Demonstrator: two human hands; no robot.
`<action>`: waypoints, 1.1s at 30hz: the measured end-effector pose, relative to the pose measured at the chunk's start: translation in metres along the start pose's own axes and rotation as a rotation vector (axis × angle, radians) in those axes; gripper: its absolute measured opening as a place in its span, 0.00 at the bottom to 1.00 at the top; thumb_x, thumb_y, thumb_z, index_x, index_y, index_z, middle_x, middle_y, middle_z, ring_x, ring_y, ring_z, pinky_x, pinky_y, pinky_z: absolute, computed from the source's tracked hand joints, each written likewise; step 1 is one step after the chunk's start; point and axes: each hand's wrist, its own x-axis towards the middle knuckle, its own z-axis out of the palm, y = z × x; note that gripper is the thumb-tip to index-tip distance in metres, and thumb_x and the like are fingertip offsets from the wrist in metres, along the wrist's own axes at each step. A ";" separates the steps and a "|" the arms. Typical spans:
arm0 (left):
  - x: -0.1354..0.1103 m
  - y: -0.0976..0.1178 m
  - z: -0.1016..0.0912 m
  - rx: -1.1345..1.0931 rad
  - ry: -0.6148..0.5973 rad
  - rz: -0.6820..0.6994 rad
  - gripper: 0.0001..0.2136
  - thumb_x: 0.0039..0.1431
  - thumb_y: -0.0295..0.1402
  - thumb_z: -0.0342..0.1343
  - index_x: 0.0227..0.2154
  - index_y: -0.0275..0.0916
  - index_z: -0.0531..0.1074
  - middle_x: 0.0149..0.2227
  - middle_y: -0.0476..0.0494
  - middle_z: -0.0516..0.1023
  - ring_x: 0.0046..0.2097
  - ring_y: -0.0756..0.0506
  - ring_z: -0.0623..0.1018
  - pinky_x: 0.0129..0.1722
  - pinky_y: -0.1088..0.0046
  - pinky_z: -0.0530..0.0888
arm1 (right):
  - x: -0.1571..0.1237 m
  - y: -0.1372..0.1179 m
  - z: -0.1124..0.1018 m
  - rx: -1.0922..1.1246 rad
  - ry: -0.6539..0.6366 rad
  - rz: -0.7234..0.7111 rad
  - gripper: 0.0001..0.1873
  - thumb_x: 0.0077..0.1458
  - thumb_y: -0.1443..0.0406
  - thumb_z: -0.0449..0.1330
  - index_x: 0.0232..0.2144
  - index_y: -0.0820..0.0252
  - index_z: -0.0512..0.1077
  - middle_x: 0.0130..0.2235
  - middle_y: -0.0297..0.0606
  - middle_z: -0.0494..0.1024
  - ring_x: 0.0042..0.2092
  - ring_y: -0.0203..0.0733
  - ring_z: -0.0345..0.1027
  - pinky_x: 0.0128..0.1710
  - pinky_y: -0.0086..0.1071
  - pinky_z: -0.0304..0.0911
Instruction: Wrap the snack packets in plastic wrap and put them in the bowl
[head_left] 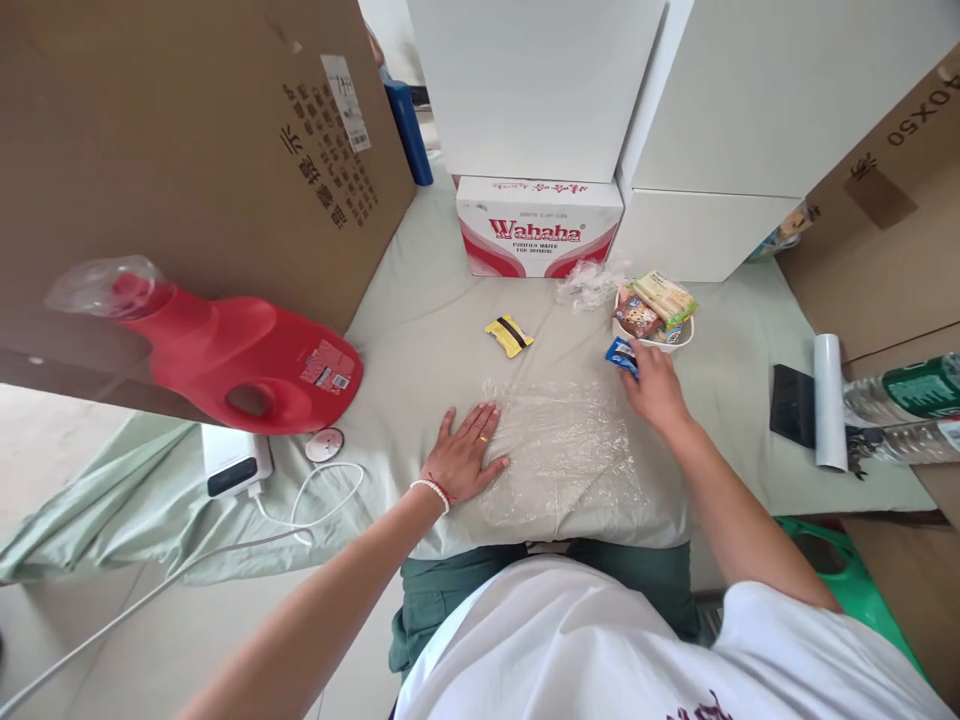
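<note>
My left hand (466, 452) lies flat with fingers spread, partly over the left edge of a clear plastic sheet (562, 455) on the cloth-covered table. Between the fingers of my right hand (654, 385) is a small blue snack packet (622, 356). Just beyond that hand stands a white bowl (684, 336) heaped with wrapped snacks (646, 308). A yellow packet with a black band (510, 336) rests by itself above the sheet. Crumpled clear plastic (591, 285) lies left of the bowl.
A red jug (255, 360) leans at left by a cardboard box (187, 150). Near it are a white power bank (234, 462) and a cable. White boxes and a Wahaba-style "Wahaha" carton (540, 230) line the back. At right are a white roll (830, 400) and plastic bottles (911, 388).
</note>
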 end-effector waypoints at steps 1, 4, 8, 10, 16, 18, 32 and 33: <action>0.000 0.000 0.000 -0.005 0.000 0.001 0.40 0.72 0.57 0.40 0.77 0.38 0.42 0.77 0.33 0.50 0.77 0.35 0.55 0.75 0.42 0.39 | -0.014 -0.001 -0.008 0.068 0.051 -0.062 0.29 0.68 0.62 0.55 0.67 0.67 0.63 0.56 0.57 0.74 0.56 0.60 0.66 0.59 0.52 0.63; 0.000 0.000 0.000 -0.019 0.000 0.012 0.41 0.72 0.57 0.40 0.77 0.36 0.41 0.78 0.32 0.49 0.77 0.34 0.54 0.75 0.41 0.39 | -0.054 -0.020 -0.017 0.269 0.007 -0.303 0.28 0.69 0.62 0.54 0.69 0.60 0.61 0.57 0.53 0.73 0.57 0.57 0.66 0.60 0.50 0.64; 0.000 -0.001 0.001 -0.017 0.012 0.010 0.42 0.72 0.58 0.40 0.77 0.36 0.41 0.77 0.31 0.49 0.77 0.34 0.55 0.75 0.41 0.39 | -0.082 -0.060 0.005 0.286 -0.296 -0.497 0.29 0.67 0.67 0.56 0.68 0.58 0.63 0.59 0.50 0.74 0.57 0.54 0.66 0.60 0.49 0.64; 0.000 0.000 0.001 -0.015 0.016 0.005 0.41 0.72 0.58 0.39 0.77 0.36 0.42 0.77 0.31 0.49 0.77 0.34 0.55 0.75 0.41 0.39 | -0.084 -0.074 0.021 0.170 -0.371 -0.478 0.30 0.66 0.68 0.57 0.68 0.60 0.64 0.60 0.50 0.73 0.59 0.56 0.65 0.61 0.51 0.62; -0.001 0.003 0.000 -0.016 0.025 -0.005 0.40 0.72 0.58 0.39 0.77 0.37 0.44 0.77 0.33 0.50 0.77 0.36 0.55 0.75 0.43 0.39 | -0.077 -0.081 0.041 0.055 -0.390 -0.427 0.37 0.63 0.60 0.65 0.70 0.61 0.62 0.66 0.52 0.68 0.66 0.59 0.58 0.68 0.52 0.53; -0.001 0.003 0.000 -0.017 0.025 -0.004 0.40 0.72 0.58 0.39 0.77 0.38 0.44 0.77 0.33 0.50 0.77 0.36 0.55 0.75 0.43 0.39 | -0.077 -0.077 0.038 0.050 -0.391 -0.423 0.35 0.64 0.62 0.64 0.70 0.59 0.63 0.65 0.50 0.70 0.65 0.58 0.59 0.68 0.51 0.53; -0.001 0.003 -0.001 -0.022 0.023 -0.012 0.40 0.72 0.57 0.39 0.77 0.37 0.44 0.77 0.32 0.51 0.77 0.34 0.55 0.75 0.42 0.41 | -0.070 -0.081 0.036 0.007 -0.329 -0.377 0.27 0.64 0.63 0.63 0.64 0.58 0.69 0.59 0.50 0.75 0.66 0.59 0.59 0.68 0.55 0.52; -0.001 0.004 -0.001 -0.021 0.031 -0.014 0.40 0.72 0.57 0.40 0.77 0.37 0.44 0.77 0.32 0.51 0.77 0.34 0.55 0.75 0.42 0.41 | -0.071 -0.083 0.038 -0.022 -0.338 -0.370 0.27 0.64 0.64 0.63 0.64 0.59 0.69 0.59 0.50 0.76 0.65 0.60 0.60 0.67 0.55 0.52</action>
